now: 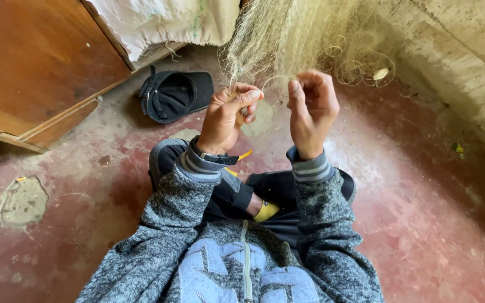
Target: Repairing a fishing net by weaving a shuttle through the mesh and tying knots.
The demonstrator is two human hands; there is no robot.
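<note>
1. The left hand (pixel 228 115) has its grip pinched together on a thin strand of the pale fishing net (pixel 287 39).
2. The right hand (pixel 311 106) curls its fingers, grip clamped on the same netting.
3. The net hangs at 12 o'clock from the hands, against the concrete wall (pixel 456 50).
4. A black cap (pixel 175 95) lies on the red floor (pixel 422 213) at 10 o'clock, beside a wooden cabinet (pixel 35 62).
</note>
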